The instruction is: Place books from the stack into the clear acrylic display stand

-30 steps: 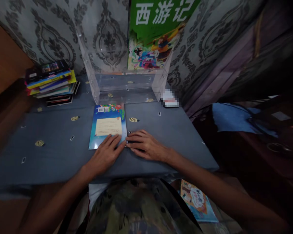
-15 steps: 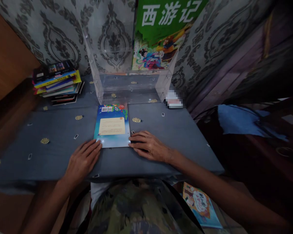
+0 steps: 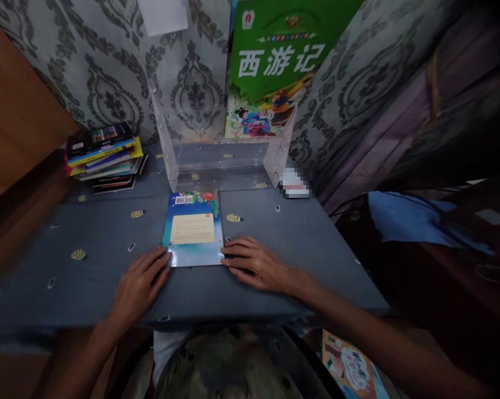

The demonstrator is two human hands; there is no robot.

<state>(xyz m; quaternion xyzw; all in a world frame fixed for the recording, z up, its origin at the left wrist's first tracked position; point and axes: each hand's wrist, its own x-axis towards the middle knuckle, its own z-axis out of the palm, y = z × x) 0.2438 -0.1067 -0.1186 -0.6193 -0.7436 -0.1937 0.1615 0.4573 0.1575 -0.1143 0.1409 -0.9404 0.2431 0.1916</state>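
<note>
On the bench (image 3: 304,235), bk (image 3: 194,230) lies flat btwn my L hand (image 3: 139,278) & R hand (image 3: 256,267), both unclenched, fingertips at its edges; uneven side pressure could skew it against clear stand (image 3: 278,162).

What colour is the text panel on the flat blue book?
The text panel is cream; head view.

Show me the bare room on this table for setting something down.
Bare tablecloth lies right of the book, beyond the right hand, and at left between the book stack and left hand. Crowded: the middle, with the book between both hands near the clear stand.
</note>
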